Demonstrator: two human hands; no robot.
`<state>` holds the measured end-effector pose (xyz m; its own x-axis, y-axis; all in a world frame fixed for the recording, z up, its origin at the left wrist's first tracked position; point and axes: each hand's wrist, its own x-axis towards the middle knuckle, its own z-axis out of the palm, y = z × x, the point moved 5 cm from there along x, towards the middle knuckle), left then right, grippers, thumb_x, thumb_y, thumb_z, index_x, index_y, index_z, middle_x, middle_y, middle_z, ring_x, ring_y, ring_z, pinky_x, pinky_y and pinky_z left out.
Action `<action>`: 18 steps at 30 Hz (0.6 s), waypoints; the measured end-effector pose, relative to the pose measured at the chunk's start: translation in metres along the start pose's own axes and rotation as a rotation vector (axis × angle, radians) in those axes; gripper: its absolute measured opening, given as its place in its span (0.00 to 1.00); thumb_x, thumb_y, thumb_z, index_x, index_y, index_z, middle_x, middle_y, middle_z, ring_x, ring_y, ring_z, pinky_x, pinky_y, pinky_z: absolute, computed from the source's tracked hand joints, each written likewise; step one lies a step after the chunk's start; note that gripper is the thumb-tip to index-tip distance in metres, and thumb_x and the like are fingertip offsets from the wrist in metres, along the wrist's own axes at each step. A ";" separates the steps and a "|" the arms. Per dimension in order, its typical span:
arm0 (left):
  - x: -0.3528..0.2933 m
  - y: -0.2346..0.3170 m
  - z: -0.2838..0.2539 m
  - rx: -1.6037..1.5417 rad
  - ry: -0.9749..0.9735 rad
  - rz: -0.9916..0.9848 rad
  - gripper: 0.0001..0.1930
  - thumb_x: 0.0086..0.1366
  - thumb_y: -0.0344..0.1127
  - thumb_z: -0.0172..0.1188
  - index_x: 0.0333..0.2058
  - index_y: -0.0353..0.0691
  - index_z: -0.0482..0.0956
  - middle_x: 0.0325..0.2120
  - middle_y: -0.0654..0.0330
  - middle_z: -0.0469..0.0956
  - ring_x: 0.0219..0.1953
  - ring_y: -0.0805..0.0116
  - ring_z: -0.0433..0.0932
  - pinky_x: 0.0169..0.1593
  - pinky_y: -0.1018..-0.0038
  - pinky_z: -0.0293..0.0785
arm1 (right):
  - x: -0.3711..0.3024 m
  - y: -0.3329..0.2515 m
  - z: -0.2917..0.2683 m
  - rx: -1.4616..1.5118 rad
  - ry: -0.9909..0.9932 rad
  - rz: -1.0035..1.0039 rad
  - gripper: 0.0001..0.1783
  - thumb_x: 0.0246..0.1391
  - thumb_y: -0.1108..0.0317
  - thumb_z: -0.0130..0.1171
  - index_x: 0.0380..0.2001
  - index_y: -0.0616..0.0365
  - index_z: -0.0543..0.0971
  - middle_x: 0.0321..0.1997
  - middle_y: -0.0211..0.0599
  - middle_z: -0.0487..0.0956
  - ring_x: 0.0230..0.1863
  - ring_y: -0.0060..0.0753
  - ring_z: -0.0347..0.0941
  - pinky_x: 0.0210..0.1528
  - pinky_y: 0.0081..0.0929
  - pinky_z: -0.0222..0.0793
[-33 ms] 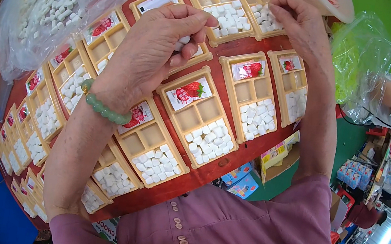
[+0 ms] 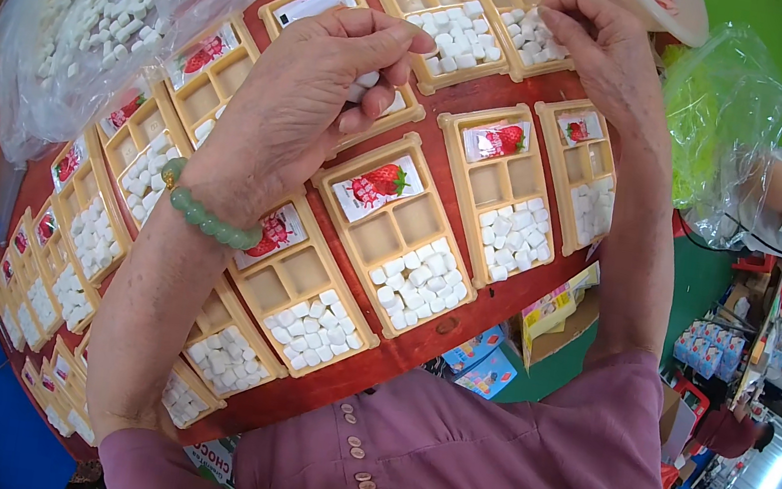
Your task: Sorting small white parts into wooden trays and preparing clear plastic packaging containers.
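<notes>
My left hand (image 2: 282, 92), with a green bead bracelet (image 2: 208, 217) at the wrist, is raised over the trays. Its curled fingers hold a few white marshmallows (image 2: 367, 79), and the thumb presses against the index finger. Beneath this hand lies a beige tray with a white packet (image 2: 316, 4), largely covered. My right hand (image 2: 606, 59) reaches to the far end of another beige tray (image 2: 538, 71). Its bent thumb and forefinger come close together just above the marshmallows (image 2: 531, 38) there; whether they pinch one cannot be made out.
Rows of similar trays (image 2: 398, 230), with strawberry-printed packets and marshmallows, cover the red table (image 2: 444, 328). A clear bag of loose marshmallows (image 2: 111, 20) lies at the far left. A pale bowl with pink pieces (image 2: 684, 10) and a clear plastic bag (image 2: 723, 122) are at the far right.
</notes>
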<state>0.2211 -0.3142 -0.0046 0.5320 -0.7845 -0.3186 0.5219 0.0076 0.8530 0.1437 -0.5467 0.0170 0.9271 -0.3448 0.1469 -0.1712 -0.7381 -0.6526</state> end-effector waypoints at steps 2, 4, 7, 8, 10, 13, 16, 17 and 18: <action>0.001 0.000 -0.002 -0.008 0.000 0.006 0.12 0.71 0.36 0.53 0.43 0.33 0.76 0.24 0.70 0.72 0.20 0.88 0.66 0.18 0.92 0.57 | -0.001 -0.002 0.001 0.011 -0.020 -0.029 0.08 0.61 0.68 0.57 0.38 0.62 0.78 0.32 0.22 0.77 0.35 0.14 0.68 0.39 0.17 0.65; 0.001 0.000 0.000 0.003 0.002 0.004 0.12 0.71 0.36 0.53 0.43 0.33 0.76 0.24 0.70 0.72 0.20 0.88 0.66 0.18 0.92 0.57 | -0.002 -0.003 0.008 -0.072 -0.038 -0.013 0.09 0.61 0.68 0.57 0.39 0.62 0.78 0.32 0.22 0.77 0.35 0.14 0.68 0.39 0.16 0.65; 0.000 0.002 0.002 0.020 0.006 0.003 0.12 0.71 0.36 0.53 0.43 0.33 0.76 0.25 0.70 0.72 0.20 0.88 0.66 0.18 0.92 0.57 | -0.002 0.001 0.012 -0.122 -0.073 0.008 0.09 0.61 0.67 0.57 0.39 0.62 0.79 0.32 0.21 0.77 0.34 0.13 0.68 0.38 0.16 0.65; 0.000 0.001 0.003 0.023 0.003 0.003 0.12 0.71 0.36 0.53 0.43 0.32 0.76 0.25 0.70 0.72 0.20 0.88 0.66 0.18 0.92 0.57 | -0.002 0.003 0.011 -0.095 -0.090 0.018 0.09 0.61 0.67 0.57 0.39 0.61 0.79 0.32 0.21 0.77 0.34 0.12 0.68 0.38 0.15 0.65; 0.000 0.000 -0.001 0.013 -0.002 0.006 0.12 0.71 0.36 0.53 0.43 0.32 0.76 0.25 0.70 0.72 0.20 0.88 0.66 0.18 0.92 0.57 | 0.003 0.012 0.003 -0.009 -0.067 0.005 0.09 0.61 0.67 0.57 0.39 0.61 0.79 0.32 0.21 0.77 0.34 0.12 0.68 0.38 0.15 0.65; 0.001 0.000 -0.001 0.009 -0.004 0.006 0.12 0.71 0.36 0.53 0.43 0.32 0.76 0.25 0.70 0.72 0.20 0.88 0.66 0.18 0.92 0.57 | 0.005 0.013 -0.005 0.082 -0.036 0.012 0.09 0.61 0.66 0.58 0.40 0.61 0.79 0.32 0.20 0.77 0.35 0.11 0.68 0.39 0.14 0.65; 0.000 -0.001 0.001 0.012 -0.003 -0.004 0.12 0.70 0.36 0.53 0.43 0.32 0.76 0.25 0.70 0.71 0.20 0.88 0.66 0.18 0.91 0.57 | 0.002 0.011 -0.006 0.098 -0.033 0.036 0.09 0.60 0.66 0.58 0.40 0.60 0.79 0.32 0.20 0.77 0.35 0.11 0.68 0.39 0.13 0.65; 0.000 -0.001 0.001 0.009 -0.008 -0.007 0.12 0.70 0.36 0.53 0.43 0.32 0.76 0.25 0.70 0.71 0.20 0.88 0.66 0.18 0.91 0.57 | 0.001 0.010 -0.006 0.104 -0.034 0.038 0.09 0.60 0.66 0.58 0.40 0.59 0.80 0.32 0.20 0.77 0.34 0.10 0.68 0.39 0.13 0.64; 0.001 0.000 0.002 0.013 -0.013 -0.007 0.12 0.70 0.36 0.53 0.43 0.32 0.76 0.25 0.70 0.71 0.20 0.88 0.66 0.18 0.91 0.57 | 0.000 0.010 -0.007 0.104 -0.028 0.040 0.09 0.60 0.66 0.58 0.40 0.59 0.80 0.32 0.20 0.77 0.34 0.10 0.68 0.39 0.13 0.64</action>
<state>0.2200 -0.3159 -0.0042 0.5197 -0.7922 -0.3198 0.5170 -0.0063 0.8559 0.1396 -0.5578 0.0156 0.9296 -0.3549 0.0993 -0.1737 -0.6595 -0.7314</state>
